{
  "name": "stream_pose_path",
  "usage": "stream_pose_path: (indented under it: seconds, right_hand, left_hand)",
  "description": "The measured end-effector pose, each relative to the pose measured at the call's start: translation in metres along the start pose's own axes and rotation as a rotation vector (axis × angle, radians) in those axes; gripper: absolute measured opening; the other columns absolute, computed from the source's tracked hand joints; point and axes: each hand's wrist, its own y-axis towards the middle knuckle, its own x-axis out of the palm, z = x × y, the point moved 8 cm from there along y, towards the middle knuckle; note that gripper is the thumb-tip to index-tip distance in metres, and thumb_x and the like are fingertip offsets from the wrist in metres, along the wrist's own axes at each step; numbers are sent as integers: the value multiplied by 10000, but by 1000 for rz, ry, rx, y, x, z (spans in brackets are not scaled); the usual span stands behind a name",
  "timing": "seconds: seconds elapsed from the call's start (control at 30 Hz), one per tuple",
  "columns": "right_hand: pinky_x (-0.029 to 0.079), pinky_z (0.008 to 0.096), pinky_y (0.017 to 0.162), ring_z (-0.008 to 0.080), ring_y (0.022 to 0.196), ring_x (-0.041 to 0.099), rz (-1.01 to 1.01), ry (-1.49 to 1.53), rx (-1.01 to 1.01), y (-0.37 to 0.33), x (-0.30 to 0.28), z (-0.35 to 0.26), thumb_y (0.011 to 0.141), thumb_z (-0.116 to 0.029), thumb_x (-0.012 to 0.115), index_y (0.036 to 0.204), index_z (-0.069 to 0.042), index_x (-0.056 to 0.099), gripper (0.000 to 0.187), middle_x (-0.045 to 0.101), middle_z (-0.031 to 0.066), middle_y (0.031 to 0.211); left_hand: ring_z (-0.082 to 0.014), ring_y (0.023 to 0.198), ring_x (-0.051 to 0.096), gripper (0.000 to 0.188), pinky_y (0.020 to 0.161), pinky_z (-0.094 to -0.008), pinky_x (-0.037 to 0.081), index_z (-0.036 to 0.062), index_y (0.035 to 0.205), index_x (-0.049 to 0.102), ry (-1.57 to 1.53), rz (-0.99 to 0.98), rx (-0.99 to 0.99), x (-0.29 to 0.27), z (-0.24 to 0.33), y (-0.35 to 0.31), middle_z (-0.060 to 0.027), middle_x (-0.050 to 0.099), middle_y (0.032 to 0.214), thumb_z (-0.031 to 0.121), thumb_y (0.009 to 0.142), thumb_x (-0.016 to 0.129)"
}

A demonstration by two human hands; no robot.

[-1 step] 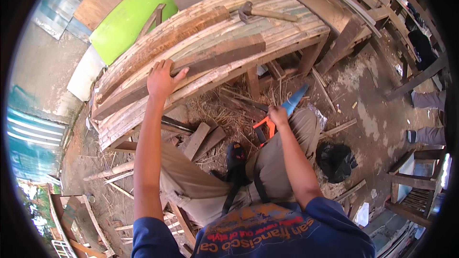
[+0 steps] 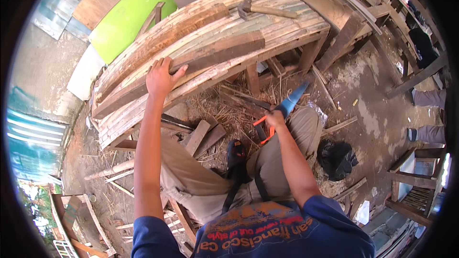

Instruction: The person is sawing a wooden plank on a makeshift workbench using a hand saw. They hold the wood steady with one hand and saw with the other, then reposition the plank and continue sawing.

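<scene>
My left hand [image 2: 161, 77] rests over a long squared wooden beam [image 2: 220, 53], its fingers across the top and the thumb along the near side. The beam lies lengthwise on a slatted wooden bench [image 2: 291, 38]. Beside my right knee, below the bench edge, my right hand [image 2: 274, 117] is closed round a handsaw where handle and blade meet. The handsaw [image 2: 292, 99] has a blue blade angled up and right, and its orange and black handle hangs below my fist. The blade is away from the beam.
A claw hammer [image 2: 267, 11] and a rougher wooden piece [image 2: 172, 37] lie farther back on the bench. Beneath it are wood offcuts [image 2: 205, 138] and shavings. A black plastic bag [image 2: 337, 158] sits on the floor at right. Another person's legs [image 2: 428, 114] show at far right.
The handsaw has turned slightly in my right hand, its blade tip a little higher. My left hand and the beam stay in nearly the same place.
</scene>
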Motion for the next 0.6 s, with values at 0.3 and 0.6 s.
stream_pose_path:
  seconds: [0.3, 0.6]
  right_hand:
    - [500, 429, 1030, 332, 1259, 592, -99, -603, 134, 8, 91, 48, 779, -308, 785, 1305, 7, 594, 642, 608, 216, 1350]
    - [500, 456, 1018, 349, 1266, 589, -84, -627, 170, -2, 98, 35, 851, -258, 740, 1371, 24, 492, 642, 604, 234, 1345]
  left_hand:
    - [-381, 865, 685, 680, 770, -488, 537, 56, 1049, 672, 52, -109, -106, 7, -11, 8, -198, 707, 914, 700, 831, 650]
    - [-368, 874, 701, 703, 838, -478, 537, 34, 1055, 685, 65, -61, -155, 5, -13, 8, -184, 726, 933, 704, 854, 619]
